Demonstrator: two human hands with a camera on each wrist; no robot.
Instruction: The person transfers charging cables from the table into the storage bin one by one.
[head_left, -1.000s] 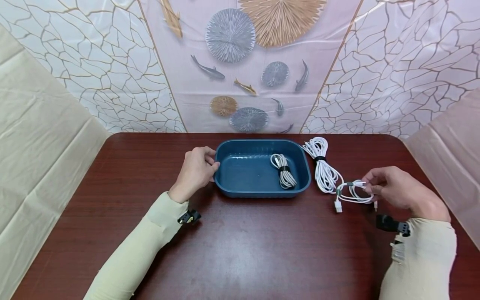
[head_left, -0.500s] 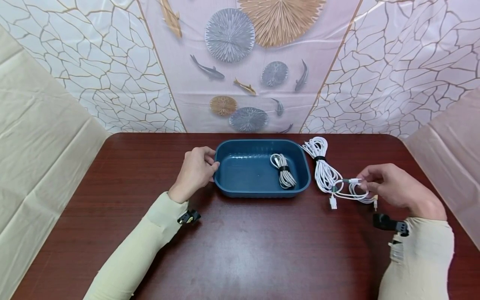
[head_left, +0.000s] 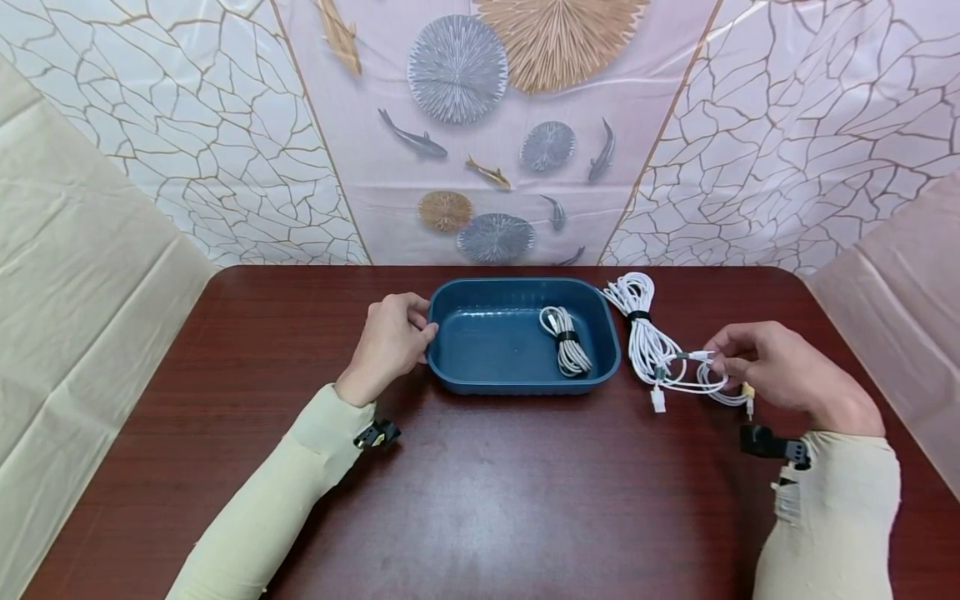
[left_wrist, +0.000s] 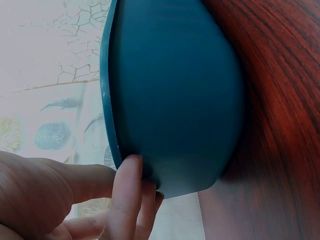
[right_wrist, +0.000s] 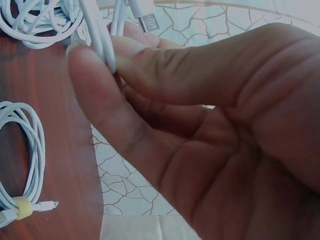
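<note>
My right hand pinches a coiled white USB cable between thumb and fingers. Its plug dangles to the left, and the coil overlaps a large white cable bundle in the head view. Below the right hand lies another white cable coil with a yellow tie. At the left end of a dark blue plastic tub, my left hand holds the rim, with fingertips against the outer wall. Inside the tub, at its right side, rests a cable bundle with a black strap.
The dark red-brown table reaches back to a patterned wall covering. A cream cloth borders the left side. The large white bundle sits close against the tub's right end.
My right hand has moved slightly left and away from me with the USB cable, uncovering more of the yellow-tied coil. The left hand and tub have stayed in place.
</note>
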